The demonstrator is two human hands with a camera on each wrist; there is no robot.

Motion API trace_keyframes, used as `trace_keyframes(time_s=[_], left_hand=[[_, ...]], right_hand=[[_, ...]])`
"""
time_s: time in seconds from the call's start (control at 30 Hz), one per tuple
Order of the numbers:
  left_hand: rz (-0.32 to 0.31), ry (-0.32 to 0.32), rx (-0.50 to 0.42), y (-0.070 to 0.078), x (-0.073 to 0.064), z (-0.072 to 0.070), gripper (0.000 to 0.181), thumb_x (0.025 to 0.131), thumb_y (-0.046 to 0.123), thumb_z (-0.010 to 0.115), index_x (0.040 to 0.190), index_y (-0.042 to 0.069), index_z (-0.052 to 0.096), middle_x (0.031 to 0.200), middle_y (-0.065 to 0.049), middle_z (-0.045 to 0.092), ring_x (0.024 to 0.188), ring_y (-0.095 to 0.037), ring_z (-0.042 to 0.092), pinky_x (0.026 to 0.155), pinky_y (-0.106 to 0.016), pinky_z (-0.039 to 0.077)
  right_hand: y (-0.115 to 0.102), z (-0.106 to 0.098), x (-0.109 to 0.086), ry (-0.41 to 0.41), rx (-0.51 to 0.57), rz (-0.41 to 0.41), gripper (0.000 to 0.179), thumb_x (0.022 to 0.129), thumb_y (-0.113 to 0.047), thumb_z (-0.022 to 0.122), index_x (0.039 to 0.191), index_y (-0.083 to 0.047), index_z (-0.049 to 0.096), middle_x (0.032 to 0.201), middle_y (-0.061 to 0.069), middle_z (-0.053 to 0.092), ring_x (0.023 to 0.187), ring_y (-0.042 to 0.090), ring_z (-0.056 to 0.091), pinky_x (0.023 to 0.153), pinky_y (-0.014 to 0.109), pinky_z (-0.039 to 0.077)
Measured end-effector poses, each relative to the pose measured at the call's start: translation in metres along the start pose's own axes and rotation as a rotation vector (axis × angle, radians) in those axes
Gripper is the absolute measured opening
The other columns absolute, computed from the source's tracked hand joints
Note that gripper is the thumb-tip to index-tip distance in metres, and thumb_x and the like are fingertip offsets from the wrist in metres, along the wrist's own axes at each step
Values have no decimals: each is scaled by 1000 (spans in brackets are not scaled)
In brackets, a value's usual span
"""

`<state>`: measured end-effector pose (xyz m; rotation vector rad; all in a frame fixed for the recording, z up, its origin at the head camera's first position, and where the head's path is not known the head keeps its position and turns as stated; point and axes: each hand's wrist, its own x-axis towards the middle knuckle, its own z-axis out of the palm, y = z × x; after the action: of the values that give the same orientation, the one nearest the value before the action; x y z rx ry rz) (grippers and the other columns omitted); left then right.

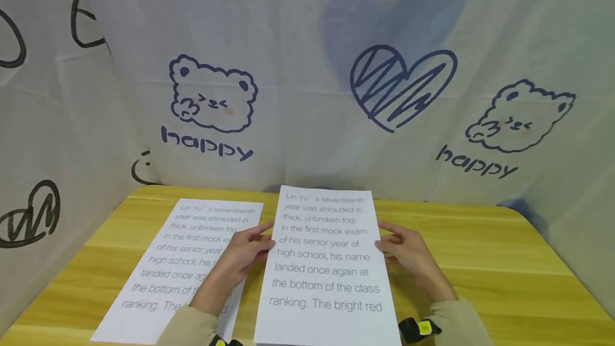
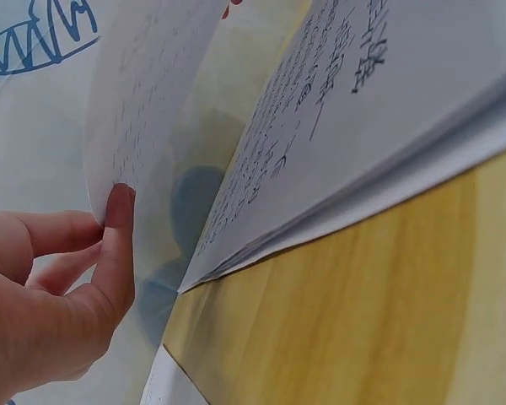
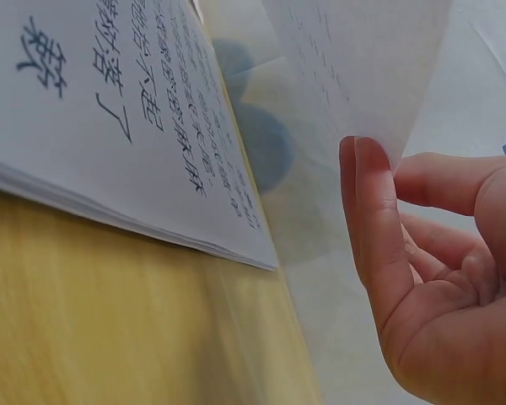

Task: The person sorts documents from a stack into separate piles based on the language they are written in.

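Left hand (image 1: 244,252) and right hand (image 1: 410,251) are pinching the raised sheet (image 1: 324,271) at opposite side edges — likely light, flexible, easily creased.

Left hand (image 1: 244,251) and right hand (image 1: 411,252) in apparently light pinches

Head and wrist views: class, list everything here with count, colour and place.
Table: one, yellow, foreground
Cloth backdrop: count unclear, whitish, behind and beside table
Bear drawings with "happy" lettering: two, blue, on backdrop
Hearts: at least two, blue, on backdrop
Doodles: several, black, backdrop's left side
Second sheet: one, white, table's left
Paper stack: one, white, on table, centre
Held sheet: one, white, raised above stack
Wrist devices: two, black and yellow, at wrists
Sleeves: two, beige, forearms
Left hand: one, bare, held sheet's left edge
Right hand: one, bare, right edge
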<state>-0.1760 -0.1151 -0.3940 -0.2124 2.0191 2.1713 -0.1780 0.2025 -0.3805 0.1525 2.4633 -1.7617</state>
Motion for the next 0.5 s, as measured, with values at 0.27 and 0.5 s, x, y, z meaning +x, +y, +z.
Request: trace_keyframes(time_s=[0.27,0.5], left_hand=[[20,11,31,10,-8,-3,50,89,-7,59,137,1,52,107,-16,56,87,-17,60,83,-29,52],[-12,26,70,9,-3,-8,50,90,-6,57,138,0,50,105,-13,53,85,-16,57,79,-24,51]], right_hand=[[-5,4,-7,29,33,-16,48,93,-4,62,139,0,49,109,17,63,86,22,63,74,34,55],[-6,15,-1,39,46,-41,45,92,-2,61,136,1,51,105,16,64,83,21,64,73,34,56]])
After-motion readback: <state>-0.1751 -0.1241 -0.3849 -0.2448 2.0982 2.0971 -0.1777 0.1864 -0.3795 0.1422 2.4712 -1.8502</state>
